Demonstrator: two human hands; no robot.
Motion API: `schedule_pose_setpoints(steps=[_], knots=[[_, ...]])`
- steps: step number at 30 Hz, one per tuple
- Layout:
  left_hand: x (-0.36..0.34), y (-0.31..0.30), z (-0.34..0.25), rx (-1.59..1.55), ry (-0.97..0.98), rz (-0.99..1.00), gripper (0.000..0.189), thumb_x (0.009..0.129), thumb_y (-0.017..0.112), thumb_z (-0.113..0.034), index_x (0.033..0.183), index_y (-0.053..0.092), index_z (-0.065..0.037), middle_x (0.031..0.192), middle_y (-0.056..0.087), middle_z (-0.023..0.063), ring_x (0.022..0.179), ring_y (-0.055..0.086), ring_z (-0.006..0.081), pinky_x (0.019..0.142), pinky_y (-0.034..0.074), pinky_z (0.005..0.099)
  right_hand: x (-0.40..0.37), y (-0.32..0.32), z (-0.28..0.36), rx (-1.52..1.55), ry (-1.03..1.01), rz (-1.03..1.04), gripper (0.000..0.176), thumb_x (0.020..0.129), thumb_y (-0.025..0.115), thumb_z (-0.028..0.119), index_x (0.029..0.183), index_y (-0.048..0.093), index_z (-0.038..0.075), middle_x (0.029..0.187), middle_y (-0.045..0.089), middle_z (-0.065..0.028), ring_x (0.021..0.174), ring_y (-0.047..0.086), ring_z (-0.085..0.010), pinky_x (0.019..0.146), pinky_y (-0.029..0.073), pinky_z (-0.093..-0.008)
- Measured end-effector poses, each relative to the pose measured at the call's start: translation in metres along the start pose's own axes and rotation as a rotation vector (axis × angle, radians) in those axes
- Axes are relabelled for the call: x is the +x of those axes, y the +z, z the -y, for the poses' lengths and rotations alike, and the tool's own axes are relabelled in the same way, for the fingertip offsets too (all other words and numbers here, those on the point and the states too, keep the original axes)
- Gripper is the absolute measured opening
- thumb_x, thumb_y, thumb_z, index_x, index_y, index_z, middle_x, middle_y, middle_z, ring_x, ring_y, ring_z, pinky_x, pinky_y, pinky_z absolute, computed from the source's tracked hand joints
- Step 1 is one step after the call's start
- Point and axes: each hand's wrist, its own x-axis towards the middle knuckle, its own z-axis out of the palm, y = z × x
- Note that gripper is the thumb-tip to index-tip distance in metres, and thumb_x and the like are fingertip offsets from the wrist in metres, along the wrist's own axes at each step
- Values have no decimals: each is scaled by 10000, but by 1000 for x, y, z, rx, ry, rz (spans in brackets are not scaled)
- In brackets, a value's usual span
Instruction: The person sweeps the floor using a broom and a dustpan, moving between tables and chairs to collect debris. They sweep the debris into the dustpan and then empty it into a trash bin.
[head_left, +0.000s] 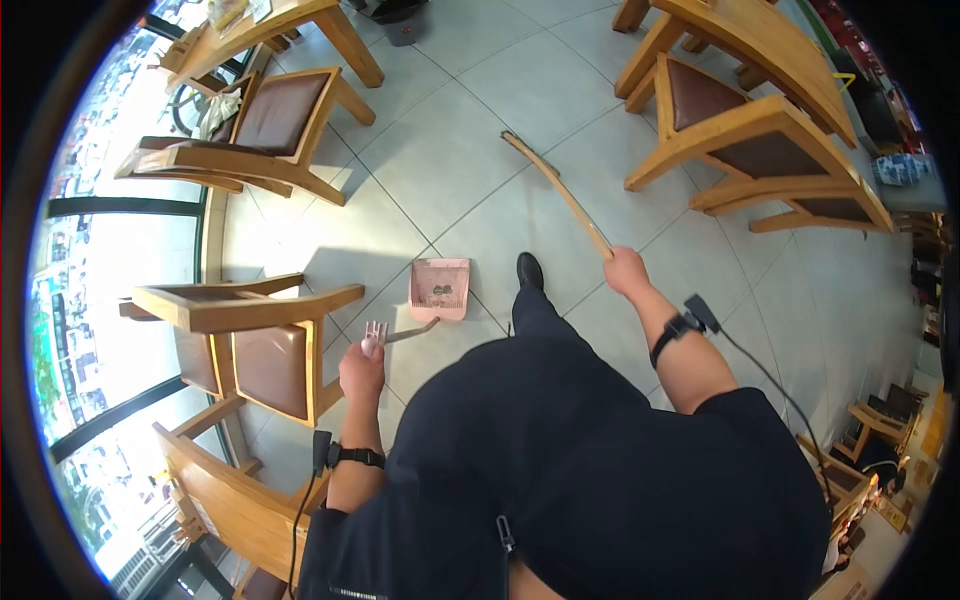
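Observation:
A pink dustpan (440, 308) rests on or just over the tiled floor, left of my shoe, with a small dark patch in its pan. Its grey handle rises towards my left hand (361, 372), which is closed around the pink grip at the end. On the other side, my right hand (627, 272) is wrapped round a long wooden handle (575, 208) of what looks like a broom. That handle slants forward and left across the floor, ending in a narrow, dark-edged head (513, 139) far out in front.
Wooden chairs with brown padding, such as one chair (272, 110) and another chair (270, 368), stand at left along bright windows. A chair (770, 150) and a wooden table (770, 45) are at upper right. A dark bin (402, 30) stands at the top. My black shoe (529, 270) is on the tiles.

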Motion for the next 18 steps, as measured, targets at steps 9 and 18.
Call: schedule_pose_setpoints(steps=[9,18], knots=[[50,-2,-67,38,-168,113,361,812,576,-396,886,582,-43,881,629,200,856,596,380,727,468,470,224,-34,162,-184,-41,156,266,805,526,133,1025,618,15,1039,622,-187,977,597,-329,800,495,-406],[78,-8,-72,44,-184,122,349,824,570,-388,856,568,-40,863,628,197,843,596,380,715,469,477,176,29,177,-589,-414,498,234,788,548,101,991,626,13,998,627,-174,927,615,-312,780,507,-411]])
